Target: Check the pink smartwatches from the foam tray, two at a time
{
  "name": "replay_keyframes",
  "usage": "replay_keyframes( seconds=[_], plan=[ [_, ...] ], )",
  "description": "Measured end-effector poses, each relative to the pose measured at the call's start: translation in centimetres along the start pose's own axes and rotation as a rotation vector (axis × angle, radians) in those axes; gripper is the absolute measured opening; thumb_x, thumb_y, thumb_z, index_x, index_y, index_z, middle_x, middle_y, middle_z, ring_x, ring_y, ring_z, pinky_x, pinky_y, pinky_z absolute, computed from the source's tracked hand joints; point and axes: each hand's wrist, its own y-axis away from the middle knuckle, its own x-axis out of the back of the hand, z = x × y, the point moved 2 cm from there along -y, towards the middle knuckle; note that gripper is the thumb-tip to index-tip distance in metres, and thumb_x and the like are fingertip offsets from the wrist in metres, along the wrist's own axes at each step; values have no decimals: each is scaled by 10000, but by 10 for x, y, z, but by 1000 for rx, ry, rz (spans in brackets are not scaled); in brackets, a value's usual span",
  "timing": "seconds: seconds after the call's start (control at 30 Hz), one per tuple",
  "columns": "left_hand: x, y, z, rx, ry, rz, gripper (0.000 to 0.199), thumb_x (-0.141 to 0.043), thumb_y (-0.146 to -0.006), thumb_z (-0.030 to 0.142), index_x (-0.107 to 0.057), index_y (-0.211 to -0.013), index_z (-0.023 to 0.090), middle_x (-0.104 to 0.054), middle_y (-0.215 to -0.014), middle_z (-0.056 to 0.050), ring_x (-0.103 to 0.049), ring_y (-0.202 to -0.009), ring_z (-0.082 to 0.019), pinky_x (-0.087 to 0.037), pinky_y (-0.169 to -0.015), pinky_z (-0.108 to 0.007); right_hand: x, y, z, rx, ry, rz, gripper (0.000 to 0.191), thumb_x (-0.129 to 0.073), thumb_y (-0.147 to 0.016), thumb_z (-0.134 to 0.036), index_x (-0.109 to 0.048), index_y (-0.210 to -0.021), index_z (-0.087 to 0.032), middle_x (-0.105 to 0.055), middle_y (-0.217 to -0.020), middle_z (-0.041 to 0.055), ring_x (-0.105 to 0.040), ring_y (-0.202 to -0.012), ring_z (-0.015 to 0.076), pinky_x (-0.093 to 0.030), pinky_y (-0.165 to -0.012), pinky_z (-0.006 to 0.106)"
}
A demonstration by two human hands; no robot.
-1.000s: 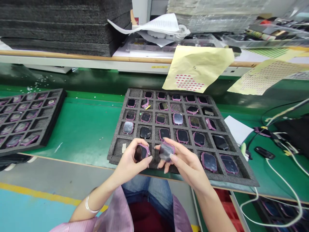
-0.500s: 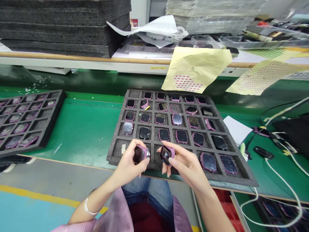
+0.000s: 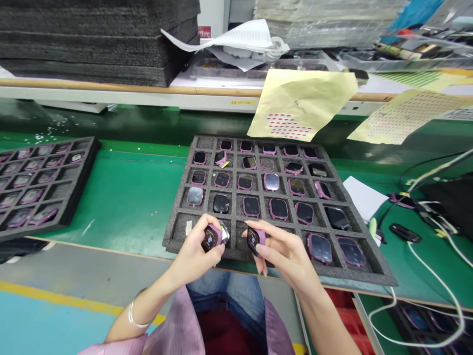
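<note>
In my left hand (image 3: 197, 249) is a purple smartwatch case (image 3: 212, 237), gripped between thumb and fingers, with a lit pattern on its dark screen. My right hand (image 3: 283, 249) pinches a second purple smartwatch (image 3: 254, 240), turned partly on edge, its screen also showing a faint mark. Both hands hover over the front row of a dark grey foam tray (image 3: 373, 268), a short gap between them. Many compartments of that tray hold purple-framed watches, such as one watch (image 3: 251, 206) just beyond my hands. The undersides of both held watches are hidden by my fingers.
Another foam tray (image 3: 68, 199) of watches lies at the left of the green bench (image 3: 125, 192). Yellow sheets (image 3: 305, 101) hang from the shelf edge, below stacked black foam (image 3: 88, 44). White paper (image 3: 365, 197), a small black device (image 3: 405, 232) and white cables (image 3: 454, 296) lie to the right.
The watch in my left hand now shows a lit pattern where its screen was dark. My right hand has rotated its watch, so the screen is seen more side-on.
</note>
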Motion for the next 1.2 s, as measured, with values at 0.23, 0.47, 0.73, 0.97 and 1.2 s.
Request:
replay_keyframes(
  seconds=[0.23,0.47,0.73,0.97,1.2],
  plan=[
    [0,0,1,12,1,-21,229,-552,-795,141,-409,-956,223,-463,-684,83,-412,-385,-28,-311,-361,-143,0,0,0,4,17,3,427,-720,-832,-303,-636,-1240,-212,-653,-770,46,-562,-468,114,-492,-418,226],
    [0,-1,3,13,30,-10,225,-542,-771,109,-408,-913,220,-455,-706,77,-413,-422,-35,-323,-381,-147,0,0,-1,1,32,30,417,-736,-806,-329,-666,-1203,-224,-646,-922,73,-553,-453,103,-468,-385,232],
    [1,0,2,-17,9,0,226,-534,-760,85,-425,-910,214,-445,-713,74,-424,-464,-43,-362,-442,-161,1,0,0,-12,33,38,419,-736,-805,-333,-665,-1196,-202,-660,-841,63,-533,-431,105,-441,-382,232],
    [0,1,3,-22,-9,17,238,-535,-764,72,-424,-919,214,-445,-689,81,-415,-459,-36,-353,-445,-150,2,1,0,-20,25,23,417,-715,-830,-319,-640,-1220,-193,-575,-552,-11,-510,-427,130,-434,-407,238],
    [-1,0,4,-24,34,42,231,-534,-757,80,-426,-915,210,-451,-660,92,-409,-426,-26,-342,-405,-126,1,1,1,-18,-5,26,402,-714,-834,-305,-638,-1215,-205,-567,-532,-18,-508,-432,127,-420,-408,224]
  ],
)
